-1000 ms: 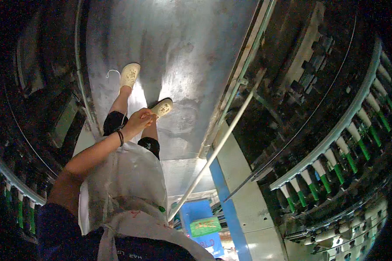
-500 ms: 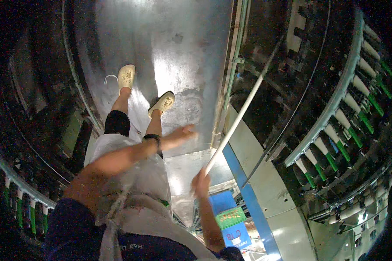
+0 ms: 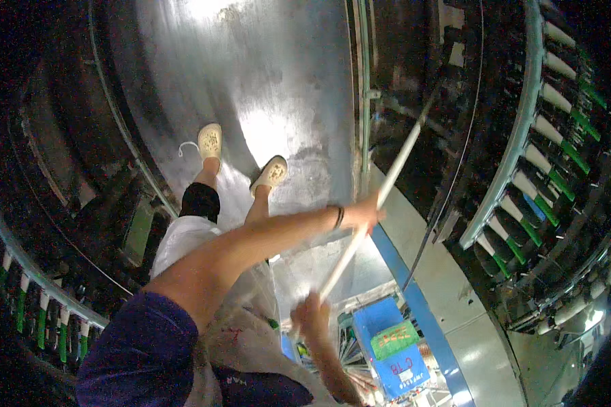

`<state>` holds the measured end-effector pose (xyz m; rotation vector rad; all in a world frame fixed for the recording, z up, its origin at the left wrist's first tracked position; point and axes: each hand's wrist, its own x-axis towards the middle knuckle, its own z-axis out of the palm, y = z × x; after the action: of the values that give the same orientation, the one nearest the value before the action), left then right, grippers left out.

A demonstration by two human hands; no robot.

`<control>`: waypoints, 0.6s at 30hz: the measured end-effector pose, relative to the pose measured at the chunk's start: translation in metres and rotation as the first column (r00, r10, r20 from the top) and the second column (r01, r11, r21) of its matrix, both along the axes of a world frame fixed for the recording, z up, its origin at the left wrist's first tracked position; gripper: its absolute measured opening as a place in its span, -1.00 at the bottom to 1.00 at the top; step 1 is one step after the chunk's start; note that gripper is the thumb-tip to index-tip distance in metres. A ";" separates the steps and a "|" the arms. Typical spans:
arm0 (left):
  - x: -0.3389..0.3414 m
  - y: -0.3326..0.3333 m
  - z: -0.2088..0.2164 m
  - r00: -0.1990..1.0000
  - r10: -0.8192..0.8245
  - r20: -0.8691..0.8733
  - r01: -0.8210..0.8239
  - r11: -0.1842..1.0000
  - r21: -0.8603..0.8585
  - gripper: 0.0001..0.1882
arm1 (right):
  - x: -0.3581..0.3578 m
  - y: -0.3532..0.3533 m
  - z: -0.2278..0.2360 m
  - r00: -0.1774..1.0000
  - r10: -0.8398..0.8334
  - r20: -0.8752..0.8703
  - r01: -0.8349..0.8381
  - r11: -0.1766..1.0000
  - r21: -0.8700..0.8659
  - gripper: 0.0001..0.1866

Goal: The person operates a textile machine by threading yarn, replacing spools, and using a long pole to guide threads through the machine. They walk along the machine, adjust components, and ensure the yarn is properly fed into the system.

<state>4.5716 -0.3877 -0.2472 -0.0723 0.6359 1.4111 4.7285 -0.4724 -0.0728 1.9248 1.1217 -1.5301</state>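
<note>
A long, thin white pole (image 3: 402, 161) slants from low centre up to the right, its far end reaching in among the dark parts of the machine on my right. My right hand (image 3: 311, 315) is closed round its near end. Higher up the pole, my left hand (image 3: 361, 214), with a dark band at the wrist, is wrapped round the shaft; its fingers are slightly blurred. What the pole's far tip touches is lost in the dark.
Rows of white-and-green bobbins (image 3: 540, 203) line the machine on my right, and more bobbins (image 3: 42, 319) stand at the left. Blue and green crates (image 3: 377, 319) are at the lower right. A grey metallic-looking floor (image 3: 305, 81) runs between the machines.
My left hand has reached across to the right and taken hold of the pole's shaft. My right hand keeps its grip at the near end. The view has shifted slightly.
</note>
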 end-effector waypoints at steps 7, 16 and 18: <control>-0.088 -0.078 -0.007 0.965 0.005 -0.261 -0.048 0.986 -0.158 -0.39 | -0.070 -0.031 -0.023 0.984 -0.102 -0.149 0.069 0.975 -0.209 -0.65; -0.062 -0.027 -0.019 0.947 -0.077 -0.311 0.015 0.980 -0.198 -0.29 | -0.027 -0.004 -0.054 0.993 -0.079 -0.091 0.071 0.994 -0.083 -0.71; -0.025 -0.039 -0.008 0.939 -0.170 -0.300 0.128 0.980 -0.155 -0.19 | -0.001 -0.034 -0.026 0.995 -0.070 -0.069 0.069 0.998 -0.014 -0.67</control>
<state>4.5464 -0.4270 -0.2547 0.0942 0.9786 1.2408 4.7276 -0.5060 -0.0993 1.9350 1.0832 -1.6486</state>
